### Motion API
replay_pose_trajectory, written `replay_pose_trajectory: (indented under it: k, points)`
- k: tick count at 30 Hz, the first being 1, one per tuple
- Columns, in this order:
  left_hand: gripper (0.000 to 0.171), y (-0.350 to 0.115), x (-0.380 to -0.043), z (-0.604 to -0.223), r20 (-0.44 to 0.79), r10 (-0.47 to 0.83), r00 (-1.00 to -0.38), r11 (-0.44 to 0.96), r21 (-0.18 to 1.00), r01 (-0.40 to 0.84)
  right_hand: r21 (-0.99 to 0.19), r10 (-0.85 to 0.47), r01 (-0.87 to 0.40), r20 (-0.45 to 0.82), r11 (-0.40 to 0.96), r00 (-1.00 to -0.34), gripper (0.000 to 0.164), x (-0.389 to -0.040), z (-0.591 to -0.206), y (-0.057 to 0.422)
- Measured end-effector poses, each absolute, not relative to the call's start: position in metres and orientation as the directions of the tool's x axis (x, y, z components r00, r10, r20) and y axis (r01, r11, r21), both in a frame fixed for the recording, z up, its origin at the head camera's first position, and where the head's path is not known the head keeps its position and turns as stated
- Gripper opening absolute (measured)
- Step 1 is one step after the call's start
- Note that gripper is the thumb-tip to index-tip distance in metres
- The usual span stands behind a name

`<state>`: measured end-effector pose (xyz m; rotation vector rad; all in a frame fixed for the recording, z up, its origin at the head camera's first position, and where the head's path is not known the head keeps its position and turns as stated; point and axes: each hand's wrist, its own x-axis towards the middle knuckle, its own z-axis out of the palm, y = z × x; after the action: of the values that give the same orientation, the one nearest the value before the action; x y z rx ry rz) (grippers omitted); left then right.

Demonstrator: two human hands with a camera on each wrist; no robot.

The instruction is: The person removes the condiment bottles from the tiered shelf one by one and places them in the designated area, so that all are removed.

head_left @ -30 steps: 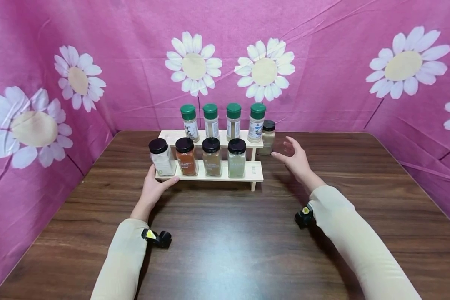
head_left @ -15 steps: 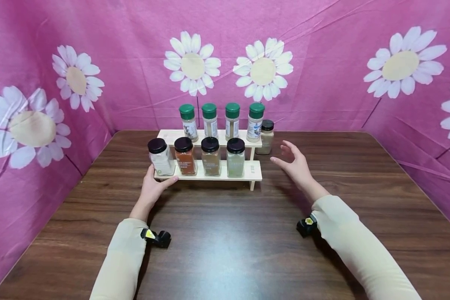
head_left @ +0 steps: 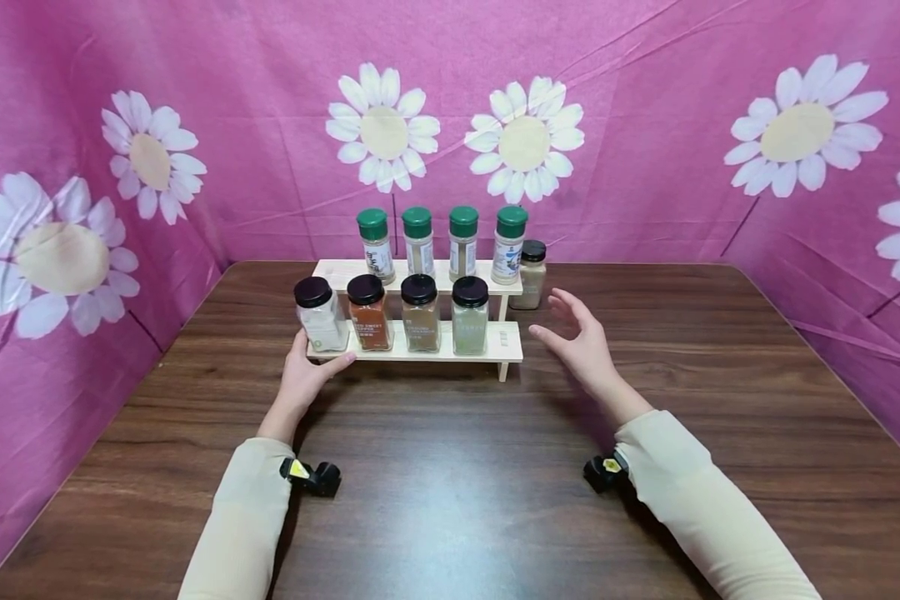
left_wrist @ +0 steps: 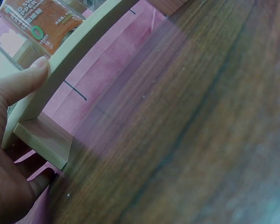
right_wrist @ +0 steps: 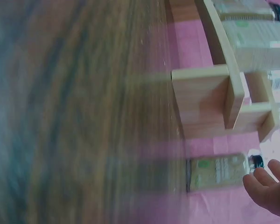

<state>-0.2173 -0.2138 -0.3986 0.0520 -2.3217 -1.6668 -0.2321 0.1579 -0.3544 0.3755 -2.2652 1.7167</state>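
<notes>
A two-step pale wooden spice rack [head_left: 508,340] stands on the table. My left hand [head_left: 305,382] grips the left end of its lower step; in the left wrist view the thumb [left_wrist: 30,79] presses the step's edge and the other fingers go round behind the leg. Black-capped jars line the lower step: a white one [head_left: 324,325], a red-orange one [head_left: 372,323], a brown one [head_left: 422,325] and a pale green one [head_left: 470,329]. Green-capped shakers [head_left: 507,254] stand in a row on the upper step. My right hand [head_left: 587,354], fingers spread and holding nothing, hovers right of the rack.
Another black-capped jar [head_left: 532,279] stands on the table behind the rack's right end, partly hidden by a shaker. A pink cloth with daisies [head_left: 633,150] hangs along the back and sides of the brown wooden table [head_left: 420,492].
My right hand has drawn slightly toward the front, from beside the jar behind the rack to beside the lower step. The left hand keeps its hold, and the rack stays in place.
</notes>
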Motion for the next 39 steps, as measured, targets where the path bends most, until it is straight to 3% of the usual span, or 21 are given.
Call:
replay_pose_trajectory:
  k: [8,16,22,29,39]
  points:
    - [0.074,-0.213,-0.215,-0.395,0.184,-0.19,-0.964,0.332,0.937,0.113,-0.865,-0.117,-0.42,0.404,0.274,-0.907,0.059,-0.225,-0.353,0.142]
    - [0.071,-0.204,-0.203,-0.376,0.183,-0.184,-0.966,0.302,0.945,0.122,-0.895,-0.159,-0.401,0.375,0.195,-0.913,0.057,-0.21,-0.335,0.117]
    - [0.075,-0.212,-0.213,-0.392,0.187,-0.182,-0.965,0.342,0.932,0.116,-0.903,-0.187,-0.411,0.385,0.127,-0.904,0.059,-0.208,-0.331,0.099]
    - [0.076,-0.214,-0.217,-0.399,0.202,-0.192,-0.96,0.346,0.93,0.127,-0.917,-0.15,-0.357,0.333,0.177,-0.931,0.061,-0.224,-0.35,0.086]
    - [0.076,-0.213,-0.217,-0.398,0.203,-0.193,-0.96,0.344,0.93,0.128,-0.897,-0.051,-0.364,0.363,0.25,-0.93,0.06,-0.23,-0.355,0.069]
